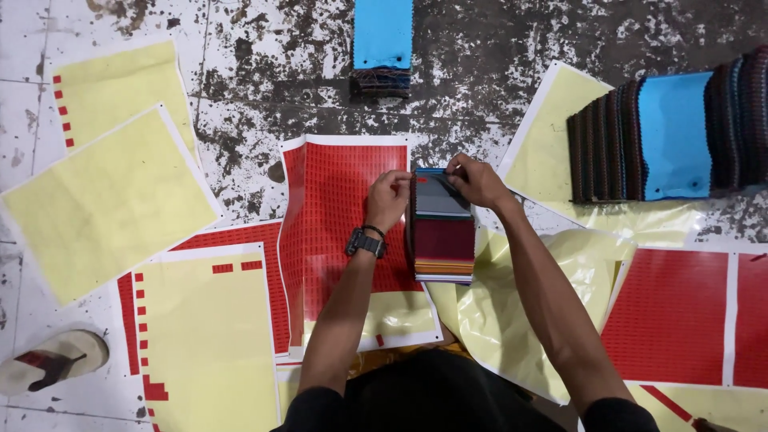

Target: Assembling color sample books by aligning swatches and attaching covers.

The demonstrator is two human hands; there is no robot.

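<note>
A stack of fabric swatches (442, 232) lies on the floor in front of me, with a grey piece on top and maroon and orange ones below. My left hand (390, 197), with a black watch on the wrist, pinches the stack's upper left edge. My right hand (474, 179) holds the stack's top right edge, fingers curled over the grey swatch. A red sticker sheet (336, 208) lies just left of the stack, under my left hand.
Yellow backing sheets (104, 204) cover the floor at left. More red sticker sheets (668, 316) lie at right. A fanned row of dark and blue swatches (672, 136) sits top right, another blue swatch pile (382, 44) at top. A sandal (52, 360) rests bottom left.
</note>
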